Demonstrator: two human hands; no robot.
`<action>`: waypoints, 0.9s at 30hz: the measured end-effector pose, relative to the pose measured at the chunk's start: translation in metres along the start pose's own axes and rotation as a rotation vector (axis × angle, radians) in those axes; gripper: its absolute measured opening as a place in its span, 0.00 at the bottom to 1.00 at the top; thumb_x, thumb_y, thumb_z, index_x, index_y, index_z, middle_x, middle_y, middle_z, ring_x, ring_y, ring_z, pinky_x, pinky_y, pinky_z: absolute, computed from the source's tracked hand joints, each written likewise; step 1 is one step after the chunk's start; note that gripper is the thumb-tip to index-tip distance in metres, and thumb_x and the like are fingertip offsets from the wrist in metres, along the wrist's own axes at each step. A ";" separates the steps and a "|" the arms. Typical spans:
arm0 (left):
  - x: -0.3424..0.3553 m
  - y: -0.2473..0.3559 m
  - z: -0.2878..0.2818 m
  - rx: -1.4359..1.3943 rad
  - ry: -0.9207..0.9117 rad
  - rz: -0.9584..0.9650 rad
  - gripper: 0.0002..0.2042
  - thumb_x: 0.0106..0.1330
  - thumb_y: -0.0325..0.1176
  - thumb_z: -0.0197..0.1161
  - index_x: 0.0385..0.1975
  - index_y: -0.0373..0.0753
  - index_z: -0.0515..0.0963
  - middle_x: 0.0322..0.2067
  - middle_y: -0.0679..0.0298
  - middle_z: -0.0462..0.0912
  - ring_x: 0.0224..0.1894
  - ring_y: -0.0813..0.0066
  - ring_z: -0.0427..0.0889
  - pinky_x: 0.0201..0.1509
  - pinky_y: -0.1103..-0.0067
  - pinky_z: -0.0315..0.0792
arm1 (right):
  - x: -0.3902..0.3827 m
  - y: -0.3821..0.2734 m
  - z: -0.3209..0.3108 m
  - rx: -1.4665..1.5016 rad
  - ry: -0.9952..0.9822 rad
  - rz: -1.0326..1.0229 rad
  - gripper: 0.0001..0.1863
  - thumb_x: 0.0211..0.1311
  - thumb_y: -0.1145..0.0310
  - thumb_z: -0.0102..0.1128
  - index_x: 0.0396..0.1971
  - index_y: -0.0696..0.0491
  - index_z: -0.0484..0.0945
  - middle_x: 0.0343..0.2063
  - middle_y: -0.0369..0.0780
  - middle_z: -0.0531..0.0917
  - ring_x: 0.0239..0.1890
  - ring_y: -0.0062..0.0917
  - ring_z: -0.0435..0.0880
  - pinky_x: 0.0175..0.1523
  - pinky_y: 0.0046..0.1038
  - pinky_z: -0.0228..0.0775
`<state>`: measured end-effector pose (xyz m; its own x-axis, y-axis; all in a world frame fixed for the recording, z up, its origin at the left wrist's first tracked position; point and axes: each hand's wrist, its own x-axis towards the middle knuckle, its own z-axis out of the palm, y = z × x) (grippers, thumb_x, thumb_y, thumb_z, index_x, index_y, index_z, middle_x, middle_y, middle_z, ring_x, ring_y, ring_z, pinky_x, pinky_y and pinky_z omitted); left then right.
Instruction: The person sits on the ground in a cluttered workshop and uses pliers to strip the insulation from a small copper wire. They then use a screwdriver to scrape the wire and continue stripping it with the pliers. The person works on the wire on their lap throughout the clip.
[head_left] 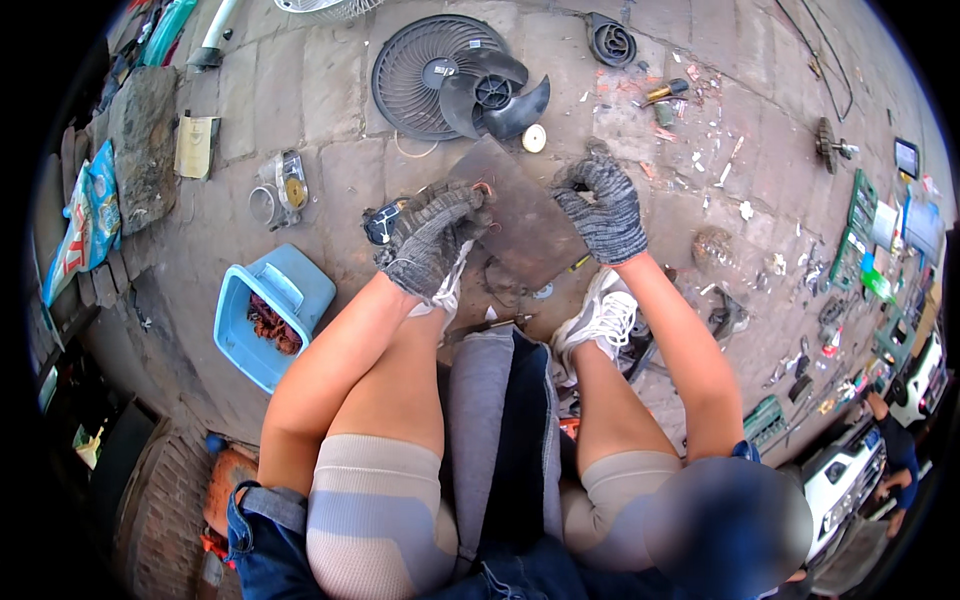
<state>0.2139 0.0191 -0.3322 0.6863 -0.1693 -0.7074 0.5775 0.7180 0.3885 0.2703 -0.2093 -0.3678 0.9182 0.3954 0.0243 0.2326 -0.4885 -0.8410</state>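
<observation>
My left hand point(435, 232), in a grey knitted glove, is closed above the left edge of a flat rusty metal plate point(535, 220). A thin loop of copper-coloured wire point(484, 188) shows at its fingertips. Beside that wrist is a small dark round part point(382, 222), partly hidden by the glove. My right hand point(606, 208), gloved alike, is at the plate's right edge with its fingers curled toward the thumb. Whatever lies between those fingers is too small to make out. The plate lies on the ground between my shoes.
A blue bucket point(225, 315) with reddish-brown scraps stands at the left. Beyond the plate are a black fan grille point(405, 85) and fan blade point(515, 110). Small debris and a green tool case point(853, 225) lie to the right. A person point(900, 450) is at far right.
</observation>
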 end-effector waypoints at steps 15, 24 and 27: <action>0.003 -0.006 -0.006 0.015 0.017 0.034 0.06 0.57 0.24 0.58 0.34 0.32 0.75 0.32 0.57 0.80 0.30 0.75 0.78 0.36 0.82 0.74 | -0.029 -0.001 0.018 0.264 -0.243 0.434 0.22 0.47 0.68 0.63 0.45 0.54 0.73 0.41 0.46 0.77 0.34 0.33 0.80 0.42 0.30 0.72; 0.003 -0.007 -0.009 0.020 0.029 0.021 0.05 0.57 0.24 0.58 0.33 0.32 0.76 0.31 0.58 0.80 0.29 0.75 0.78 0.36 0.83 0.73 | -0.042 0.003 0.000 -0.286 -0.287 0.235 0.19 0.50 0.64 0.60 0.43 0.50 0.75 0.39 0.47 0.75 0.37 0.40 0.78 0.43 0.34 0.71; 0.003 -0.009 -0.009 0.023 0.051 0.036 0.05 0.56 0.24 0.59 0.32 0.34 0.76 0.30 0.59 0.80 0.28 0.74 0.78 0.33 0.82 0.73 | -0.034 -0.002 0.015 -0.317 -0.380 0.274 0.16 0.51 0.63 0.58 0.41 0.49 0.76 0.40 0.49 0.74 0.39 0.43 0.76 0.44 0.36 0.69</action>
<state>0.2073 0.0180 -0.3432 0.6838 -0.1085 -0.7215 0.5633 0.7070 0.4276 0.2338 -0.2100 -0.3746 0.7923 0.4445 -0.4180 0.1403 -0.7993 -0.5843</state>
